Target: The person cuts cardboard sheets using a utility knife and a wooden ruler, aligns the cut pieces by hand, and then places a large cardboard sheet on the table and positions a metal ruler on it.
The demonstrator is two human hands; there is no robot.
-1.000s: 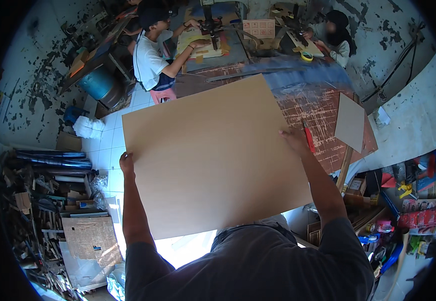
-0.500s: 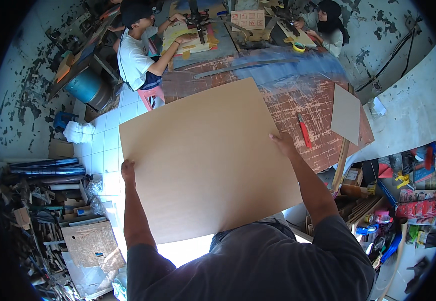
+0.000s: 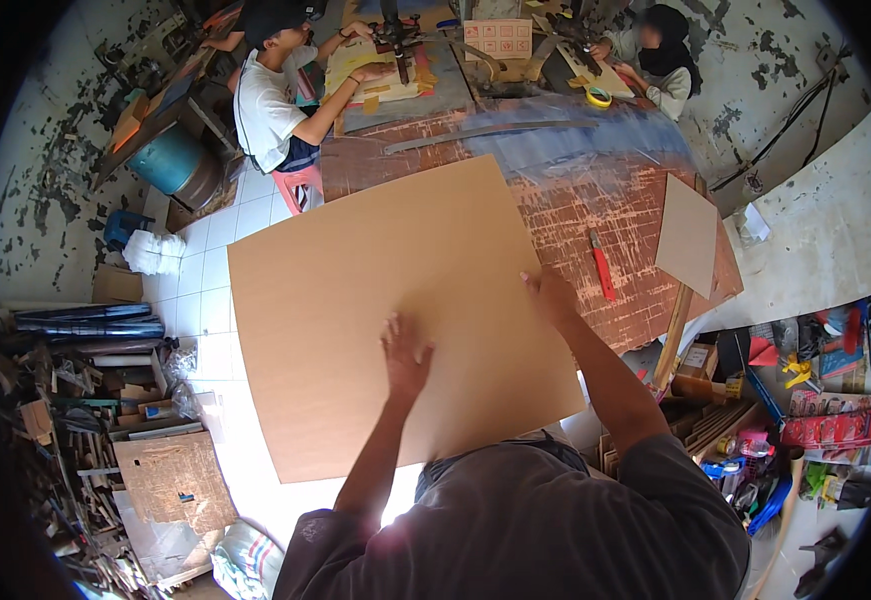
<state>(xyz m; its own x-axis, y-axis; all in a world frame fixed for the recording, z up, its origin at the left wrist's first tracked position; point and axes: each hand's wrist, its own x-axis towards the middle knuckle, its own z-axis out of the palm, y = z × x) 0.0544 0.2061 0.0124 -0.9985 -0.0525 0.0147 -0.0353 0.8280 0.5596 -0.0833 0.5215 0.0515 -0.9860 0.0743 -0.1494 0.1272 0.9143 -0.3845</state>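
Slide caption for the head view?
Left hand over a large brown cardboard sheet, right hand at its edge, red utility knife on the worn worktable.

Left wall (image 3: 30, 200) and right wall (image 3: 725, 85) pale, paint flaking, dark patches showing. Floor (image 3: 210, 272) in white square tiles; strong glare toward lower middle. Worktable (image 3: 560, 218): red-brown top, heavily scratched, pale underneath. Grey-topped table (image 3: 395, 116) beyond it, pink stool (image 3: 300, 190) at its left. Upper left, dark bench (image 3: 158, 128) near a blue-green drum (image 3: 168, 162). Black cables (image 3: 807, 110) along right wall. Far left corner dim, cluttered.
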